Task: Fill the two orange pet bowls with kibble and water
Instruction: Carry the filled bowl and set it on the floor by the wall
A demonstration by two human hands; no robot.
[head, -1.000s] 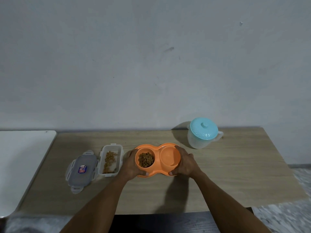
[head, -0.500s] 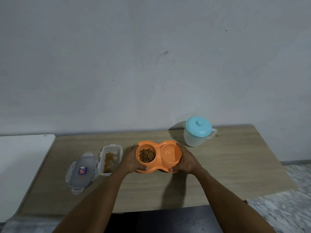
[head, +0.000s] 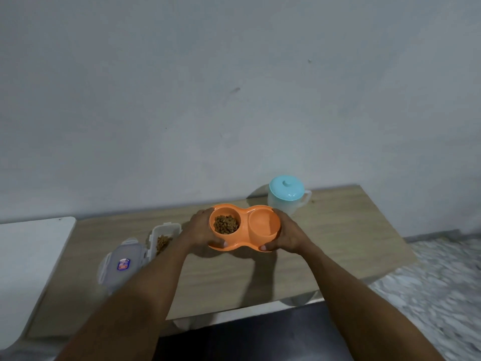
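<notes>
Orange plastic double pet bowl (head: 263,225) clamped at its ends by left hand (head: 201,230) and right hand (head: 289,235); judged light, stiff, spill-prone.

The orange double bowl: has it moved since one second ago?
Yes. The orange double bowl has risen off the table: its right rim now overlaps the blue-lidded jug, where a gap showed before.

Double bowl (head: 263,225): smooth orange plastic. Worktop (head: 325,246): matt wood grain. Jug (head: 287,201): translucent plastic, glossy turquoise lid.
</notes>
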